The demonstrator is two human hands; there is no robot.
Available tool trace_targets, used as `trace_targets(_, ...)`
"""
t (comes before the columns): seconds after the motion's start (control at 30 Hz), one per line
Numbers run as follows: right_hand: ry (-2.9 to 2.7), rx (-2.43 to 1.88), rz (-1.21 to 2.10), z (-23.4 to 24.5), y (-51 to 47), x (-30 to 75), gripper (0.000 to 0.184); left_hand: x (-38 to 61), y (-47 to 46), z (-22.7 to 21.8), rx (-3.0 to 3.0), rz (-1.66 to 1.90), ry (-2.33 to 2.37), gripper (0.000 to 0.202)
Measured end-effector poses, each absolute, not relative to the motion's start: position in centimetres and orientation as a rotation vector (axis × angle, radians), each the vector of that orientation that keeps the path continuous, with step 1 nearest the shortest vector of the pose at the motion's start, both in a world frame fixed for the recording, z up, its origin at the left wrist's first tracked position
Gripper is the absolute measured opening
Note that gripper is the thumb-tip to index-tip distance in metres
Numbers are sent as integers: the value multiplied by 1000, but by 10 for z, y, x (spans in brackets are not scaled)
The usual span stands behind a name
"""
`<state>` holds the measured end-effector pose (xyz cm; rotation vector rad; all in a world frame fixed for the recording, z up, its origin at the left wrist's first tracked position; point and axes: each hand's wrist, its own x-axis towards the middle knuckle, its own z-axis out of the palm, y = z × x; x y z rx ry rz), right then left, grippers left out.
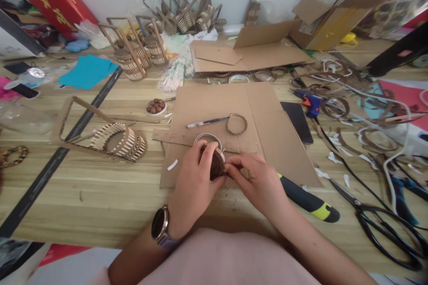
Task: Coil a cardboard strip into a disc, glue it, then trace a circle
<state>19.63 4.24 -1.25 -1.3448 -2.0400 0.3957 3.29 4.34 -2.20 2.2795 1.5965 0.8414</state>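
A small round dark brown piece with a ridged, woven-looking face (217, 165) is gripped by my left hand (197, 178), fingers over its top. My right hand (252, 180) pinches at its right edge; whatever lies between those fingertips is too small to make out. Just behind the left fingers lies a pale ring like a tape roll (207, 136), partly covered. Under both hands is a flat cardboard sheet (214, 102), bearing a pen (207, 122) and a thin brown ring (237, 124). A yellow-and-black tool handle (310, 200) rests beside my right wrist.
Large scissors (377, 227) and a blue glue gun (309, 101) with cables are on the right. A slatted basket with a tall handle (125, 142) lies on its side at left. Farther back are a dish of brown balls (156, 106), several upright baskets (132, 64) and a cardboard box (344, 18).
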Motion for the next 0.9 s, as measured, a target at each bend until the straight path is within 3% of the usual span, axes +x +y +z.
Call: trace_targets(0.9,-2065,-1356,324,-18,42,194,15,34,45,-22,2202,846,1616,65)
